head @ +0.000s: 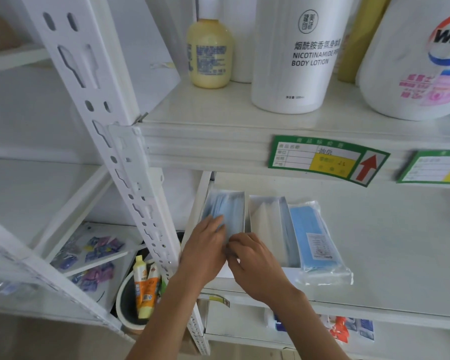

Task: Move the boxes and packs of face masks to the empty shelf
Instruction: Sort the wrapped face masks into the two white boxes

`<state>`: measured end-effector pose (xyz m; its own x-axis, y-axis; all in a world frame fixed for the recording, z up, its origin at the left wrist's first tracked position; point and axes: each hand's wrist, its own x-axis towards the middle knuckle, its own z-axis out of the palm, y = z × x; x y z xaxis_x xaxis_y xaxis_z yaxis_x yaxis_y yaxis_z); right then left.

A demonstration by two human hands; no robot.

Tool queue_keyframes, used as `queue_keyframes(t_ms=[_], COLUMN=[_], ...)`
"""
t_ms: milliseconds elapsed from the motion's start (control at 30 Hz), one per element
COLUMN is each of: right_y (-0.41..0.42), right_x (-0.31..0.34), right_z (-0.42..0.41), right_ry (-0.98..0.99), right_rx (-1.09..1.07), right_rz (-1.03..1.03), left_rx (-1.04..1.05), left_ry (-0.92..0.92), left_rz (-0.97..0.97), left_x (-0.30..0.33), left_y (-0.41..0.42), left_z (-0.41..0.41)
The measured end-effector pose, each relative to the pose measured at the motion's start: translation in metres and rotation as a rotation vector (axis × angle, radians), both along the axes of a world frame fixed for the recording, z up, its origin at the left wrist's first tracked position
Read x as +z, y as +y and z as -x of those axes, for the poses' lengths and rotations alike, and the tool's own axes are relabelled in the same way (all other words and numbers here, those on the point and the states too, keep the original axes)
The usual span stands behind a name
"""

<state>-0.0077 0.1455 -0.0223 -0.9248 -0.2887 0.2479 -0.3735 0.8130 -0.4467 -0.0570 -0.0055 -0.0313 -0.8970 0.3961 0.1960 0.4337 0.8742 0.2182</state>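
- The left hand [205, 245] lies on the blue masks in the open mask box [225, 214] at the left end of the lower shelf [374, 255]; its fingers are fairly straight, pressing on the stack rather than wrapped round it.
- The right hand [255, 263] meets it at the box's near end, fingers curled in a grip on the near edge of the masks (exactly what the fingertips pinch is blurred).
- Just beside that box stands a second open box [268, 227], white inside, and touching its right side lies a clear pack of blue masks [315, 237] with a small printed label, too small to read.
- On the shelf edge above are green price tags [327, 161] with a yellow panel and a red arrow.
- The upper shelf carries a white bottle [296, 55] marked "NICOTINAMIDE… BODY LOTION", a yellow bottle [209, 54] and a white jug [416, 61] with "Wa…" showing.
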Motion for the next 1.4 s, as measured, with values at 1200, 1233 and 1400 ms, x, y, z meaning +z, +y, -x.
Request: queue_keyframes(t_ms=[1200, 1233, 1400], right_y=[0.017, 0.017, 0.016], right_x=[0.007, 0.007, 0.005], right_z=[-0.01, -0.011, -0.011], right_ry=[-0.004, -0.006, -0.006], right_rx=[-0.102, -0.106, -0.114], right_rz=[-0.168, -0.164, -0.15], left_rx=[0.217, 0.221, 0.222], left_ry=[-0.176, -0.175, -0.155], left_rz=[-0.136, -0.118, -0.115], left_x=[-0.004, -0.002, 0.002], left_y=[0.009, 0.01, 0.012], left_z=[-0.01, -0.009, -0.004])
